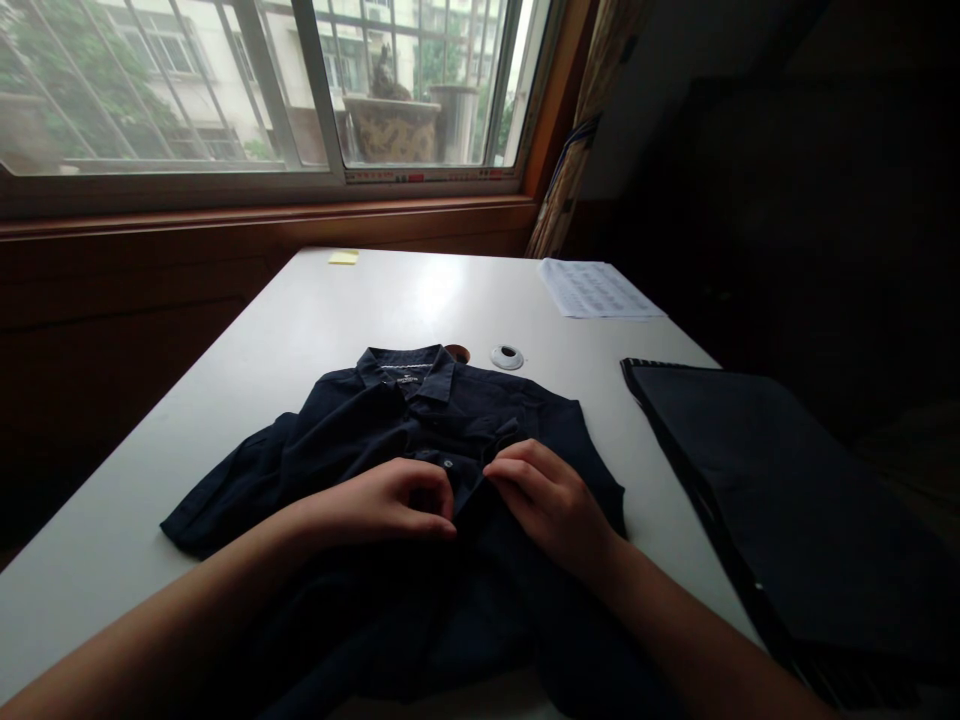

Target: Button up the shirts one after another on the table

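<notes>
A dark navy short-sleeved shirt lies spread on the white table, its collar toward the window. My right hand pinches the shirt's front edge between thumb and fingers and lifts a fold of it. Beside it, my left hand is curled at the shirt's front, thumb and forefinger close together on the cloth; its fingertips are partly hidden. Between the two hands a small pale button shows on the front. The lower part of the shirt lies in deep shadow under my forearms.
On the white table lie a yellow sticky note and printed sheets at the far side. A cable-hole cover is beyond the collar. Dark folded cloth lies along the right edge. A barred window is behind.
</notes>
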The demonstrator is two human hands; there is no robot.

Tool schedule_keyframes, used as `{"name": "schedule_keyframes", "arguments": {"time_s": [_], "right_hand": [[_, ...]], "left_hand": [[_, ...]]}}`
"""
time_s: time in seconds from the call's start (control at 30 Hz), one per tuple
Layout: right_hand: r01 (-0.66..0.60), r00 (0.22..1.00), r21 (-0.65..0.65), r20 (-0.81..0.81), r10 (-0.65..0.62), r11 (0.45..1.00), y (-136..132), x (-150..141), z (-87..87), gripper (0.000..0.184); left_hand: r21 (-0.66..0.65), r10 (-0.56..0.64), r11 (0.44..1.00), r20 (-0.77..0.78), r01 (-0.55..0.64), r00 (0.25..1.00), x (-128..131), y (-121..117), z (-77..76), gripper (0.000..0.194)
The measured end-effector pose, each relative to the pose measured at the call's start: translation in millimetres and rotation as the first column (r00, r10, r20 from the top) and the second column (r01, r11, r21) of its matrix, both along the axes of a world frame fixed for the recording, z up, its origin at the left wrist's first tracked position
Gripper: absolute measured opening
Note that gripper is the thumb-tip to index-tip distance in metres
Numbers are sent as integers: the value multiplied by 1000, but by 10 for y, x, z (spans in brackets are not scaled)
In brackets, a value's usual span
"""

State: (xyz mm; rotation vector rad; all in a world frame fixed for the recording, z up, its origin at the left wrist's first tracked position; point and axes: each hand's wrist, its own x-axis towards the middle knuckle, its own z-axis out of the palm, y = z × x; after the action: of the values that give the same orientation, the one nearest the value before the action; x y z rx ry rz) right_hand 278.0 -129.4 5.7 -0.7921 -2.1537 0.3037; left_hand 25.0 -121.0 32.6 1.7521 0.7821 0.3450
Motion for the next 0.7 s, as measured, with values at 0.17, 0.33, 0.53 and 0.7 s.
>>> {"name": "schedule_keyframes", "arguments": {"time_s": [0.17, 0.33, 0.53, 0.7], "right_hand": [[-43, 999, -63, -13, 42, 997, 14, 13, -9, 25], [-66, 998, -83, 0, 66, 994, 18, 15, -24, 25], [-87, 996, -66, 22, 89, 994, 25, 11, -31, 24], [-87, 995, -19, 53, 88, 996, 22, 15, -22, 25]], "left_hand": [[65, -113, 992, 54, 109, 992, -27, 14, 26, 20], [144, -96, 984, -40, 101, 995, 15, -27, 9, 14], [191, -23, 981, -100, 42, 995, 90, -85, -51, 23], [231, 20, 973, -155, 17, 988, 111, -91, -59, 24]]}}
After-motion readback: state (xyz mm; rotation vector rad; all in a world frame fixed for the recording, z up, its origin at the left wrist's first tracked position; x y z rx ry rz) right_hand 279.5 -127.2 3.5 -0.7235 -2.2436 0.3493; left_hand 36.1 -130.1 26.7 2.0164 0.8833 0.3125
